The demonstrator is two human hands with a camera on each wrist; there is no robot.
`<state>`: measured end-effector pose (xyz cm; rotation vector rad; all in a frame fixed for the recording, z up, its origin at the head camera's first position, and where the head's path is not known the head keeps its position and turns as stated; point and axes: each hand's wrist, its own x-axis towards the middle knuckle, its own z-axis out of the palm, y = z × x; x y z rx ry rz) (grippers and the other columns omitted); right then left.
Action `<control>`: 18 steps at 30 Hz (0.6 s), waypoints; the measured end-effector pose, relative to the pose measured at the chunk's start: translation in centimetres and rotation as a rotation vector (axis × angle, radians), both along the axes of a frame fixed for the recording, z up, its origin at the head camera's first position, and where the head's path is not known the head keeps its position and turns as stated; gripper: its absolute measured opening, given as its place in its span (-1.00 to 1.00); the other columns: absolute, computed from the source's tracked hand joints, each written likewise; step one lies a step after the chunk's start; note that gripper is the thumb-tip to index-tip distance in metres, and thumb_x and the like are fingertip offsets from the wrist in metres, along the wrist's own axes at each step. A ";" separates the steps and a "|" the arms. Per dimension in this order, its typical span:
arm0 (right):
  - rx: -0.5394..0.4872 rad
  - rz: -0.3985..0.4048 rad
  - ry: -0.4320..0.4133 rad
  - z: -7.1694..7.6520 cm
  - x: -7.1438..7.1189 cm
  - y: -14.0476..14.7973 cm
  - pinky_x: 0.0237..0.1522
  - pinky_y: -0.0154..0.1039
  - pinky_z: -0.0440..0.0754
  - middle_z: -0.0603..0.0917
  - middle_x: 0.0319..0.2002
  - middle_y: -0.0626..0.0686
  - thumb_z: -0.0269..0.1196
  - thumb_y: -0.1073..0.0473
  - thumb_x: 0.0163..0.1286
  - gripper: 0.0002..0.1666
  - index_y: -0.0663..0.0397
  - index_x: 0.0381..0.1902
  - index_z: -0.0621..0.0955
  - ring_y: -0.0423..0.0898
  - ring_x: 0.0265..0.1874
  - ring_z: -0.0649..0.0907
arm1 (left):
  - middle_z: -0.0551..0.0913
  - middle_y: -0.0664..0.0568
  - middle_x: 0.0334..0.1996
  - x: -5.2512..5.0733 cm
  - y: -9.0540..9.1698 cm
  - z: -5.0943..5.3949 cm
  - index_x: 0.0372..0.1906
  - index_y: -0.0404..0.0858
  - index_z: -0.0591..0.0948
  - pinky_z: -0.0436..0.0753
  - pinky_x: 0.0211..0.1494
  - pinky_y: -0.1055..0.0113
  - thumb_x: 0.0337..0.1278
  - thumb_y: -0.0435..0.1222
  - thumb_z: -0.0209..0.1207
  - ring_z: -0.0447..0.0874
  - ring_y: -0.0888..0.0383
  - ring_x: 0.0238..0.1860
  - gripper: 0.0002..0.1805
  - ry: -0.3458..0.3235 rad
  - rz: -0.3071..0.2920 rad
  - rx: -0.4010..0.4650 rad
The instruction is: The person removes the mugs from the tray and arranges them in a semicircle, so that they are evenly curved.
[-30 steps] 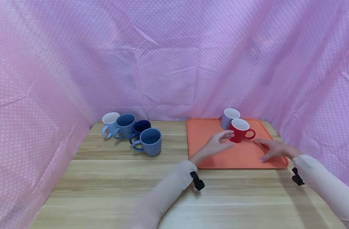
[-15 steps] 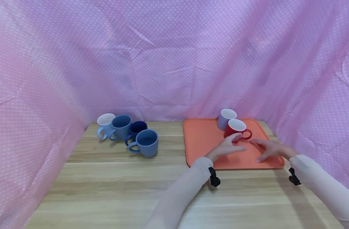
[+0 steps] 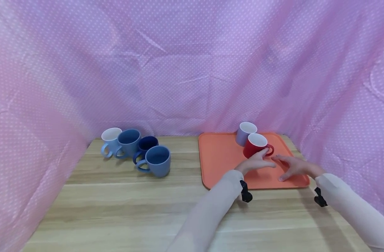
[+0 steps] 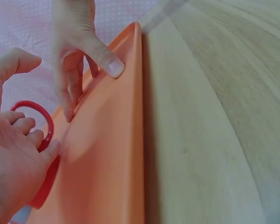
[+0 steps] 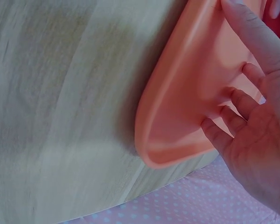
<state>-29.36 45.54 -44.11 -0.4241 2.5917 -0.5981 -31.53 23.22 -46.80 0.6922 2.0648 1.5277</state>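
A red mug [image 3: 249, 150] with a white inside stands upright on the orange tray [image 3: 215, 157], its handle to the right. My left hand [image 3: 256, 162] is in front of this mug, fingers extended and loosely bent; in the left wrist view they lie close to the red handle [image 4: 47, 122], and I cannot tell whether they touch it. Over the tray's right part is my right hand [image 3: 293, 166], fingers spread and pointing down, with its fingertips at the tray surface in the right wrist view. Behind the red mug stands a lavender mug [image 3: 241, 135], also upright, partly hidden.
On the wooden table's left side several mugs stand in a slanting row: light blue [image 3: 112, 146], grey-blue [image 3: 127, 148], navy [image 3: 145, 147] and another grey-blue mug [image 3: 161, 168] nearest me. A pink dotted curtain [image 3: 185, 70] hangs behind and at both sides.
My left hand has moved rightward from the red mug's left side to its front, near the handle. My right hand and the mugs keep their places; the head view has shifted slightly.
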 end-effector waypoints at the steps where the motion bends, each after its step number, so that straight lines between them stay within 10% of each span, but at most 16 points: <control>1: -0.004 0.007 0.007 -0.1 0.0 -0.1 0.26 0.68 0.07 0.13 0.49 0.55 0.61 -0.05 0.03 0.23 0.23 0.53 0.24 0.60 0.42 0.11 | 0.20 0.27 0.58 0.0 0.0 -0.1 0.63 -0.02 0.13 0.39 0.53 0.26 0.24 -0.11 0.32 0.20 0.25 0.57 -0.08 -0.017 0.004 0.013; 9: -0.053 0.078 0.031 -1.5 0.4 -1.2 0.27 0.61 0.19 0.20 0.47 0.55 0.61 0.01 0.05 0.19 0.34 0.49 0.26 0.59 0.41 0.18 | 0.38 0.15 0.49 0.3 -0.4 -1.3 0.44 -0.17 0.33 0.37 0.54 0.25 0.21 -0.21 0.31 0.31 0.21 0.49 -0.28 -0.082 -0.007 0.047; 18: 0.049 0.056 0.075 0.1 0.1 0.1 0.25 0.60 0.24 0.22 0.42 0.61 0.60 -0.07 0.03 0.25 0.51 0.45 0.24 0.61 0.36 0.22 | 0.59 0.27 0.30 0.0 -1.1 -0.4 0.40 -0.10 0.50 0.45 0.36 0.53 0.24 -0.26 0.31 0.52 0.42 0.27 -0.39 -0.117 -0.046 0.086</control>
